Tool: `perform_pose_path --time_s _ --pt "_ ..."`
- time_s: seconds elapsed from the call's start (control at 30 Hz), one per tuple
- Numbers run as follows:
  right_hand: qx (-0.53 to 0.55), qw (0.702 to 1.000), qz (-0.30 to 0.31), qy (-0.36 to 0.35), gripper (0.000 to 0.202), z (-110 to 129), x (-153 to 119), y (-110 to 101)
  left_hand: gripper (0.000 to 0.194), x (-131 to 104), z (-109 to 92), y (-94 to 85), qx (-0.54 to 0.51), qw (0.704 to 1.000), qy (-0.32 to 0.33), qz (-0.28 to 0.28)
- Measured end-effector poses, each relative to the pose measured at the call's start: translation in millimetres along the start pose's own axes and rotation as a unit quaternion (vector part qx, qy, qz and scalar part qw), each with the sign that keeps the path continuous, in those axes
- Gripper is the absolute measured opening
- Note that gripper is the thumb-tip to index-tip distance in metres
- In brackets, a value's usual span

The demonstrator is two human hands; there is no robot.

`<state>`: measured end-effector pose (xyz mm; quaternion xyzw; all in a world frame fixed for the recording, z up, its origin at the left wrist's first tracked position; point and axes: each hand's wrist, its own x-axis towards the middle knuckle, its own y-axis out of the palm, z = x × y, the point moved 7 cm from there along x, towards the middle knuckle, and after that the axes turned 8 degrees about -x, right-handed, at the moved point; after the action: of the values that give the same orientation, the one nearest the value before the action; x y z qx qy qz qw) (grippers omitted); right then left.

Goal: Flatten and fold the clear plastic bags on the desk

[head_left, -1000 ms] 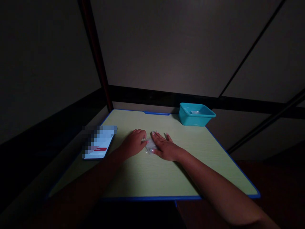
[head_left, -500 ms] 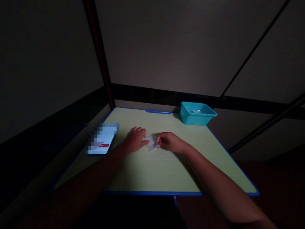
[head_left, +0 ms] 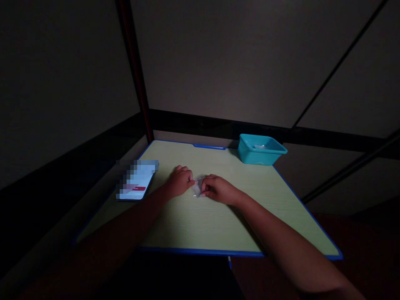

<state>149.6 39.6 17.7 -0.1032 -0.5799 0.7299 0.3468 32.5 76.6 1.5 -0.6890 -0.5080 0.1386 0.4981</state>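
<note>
A small clear plastic bag [head_left: 196, 190] lies between my hands, just above or on the pale table [head_left: 193, 227]; I cannot tell which. My left hand [head_left: 182, 181] pinches its left edge between thumb and curled fingers. At the other side my right hand [head_left: 217, 188] is closed on the bag with thumb and fingertips, covering much of its right part. What the bag contains, if anything, is too small and dim to make out.
A phone or tablet [head_left: 141, 180] with a lit, partly blurred screen lies at the table's left edge. A turquoise plastic basket [head_left: 261, 156] with something whitish inside stands at the back right corner. Dark panelled walls [head_left: 215, 62] close in behind and left.
My right hand has shifted slightly left across the bag and covers more of it. My left hand keeps its pinch. The view has turned a little.
</note>
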Motion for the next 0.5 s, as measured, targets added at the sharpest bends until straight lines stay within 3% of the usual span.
perform_pose_path --time_s 0.2,0.37,0.5 --pt "0.016 1.000 -0.023 0.011 0.005 0 -1 -4 0.017 0 -2 -0.6 0.001 1.000 0.000 0.006" --pt "0.050 0.998 0.019 0.034 0.011 -4 -3 1 0.010 0 -9 -5.6 0.005 1.000 0.008 -0.006" --pt "0.054 0.998 0.014 0.019 0.013 -2 -3 3 0.006 -1 -27 -14.8 -0.042 0.996 0.076 -0.033"
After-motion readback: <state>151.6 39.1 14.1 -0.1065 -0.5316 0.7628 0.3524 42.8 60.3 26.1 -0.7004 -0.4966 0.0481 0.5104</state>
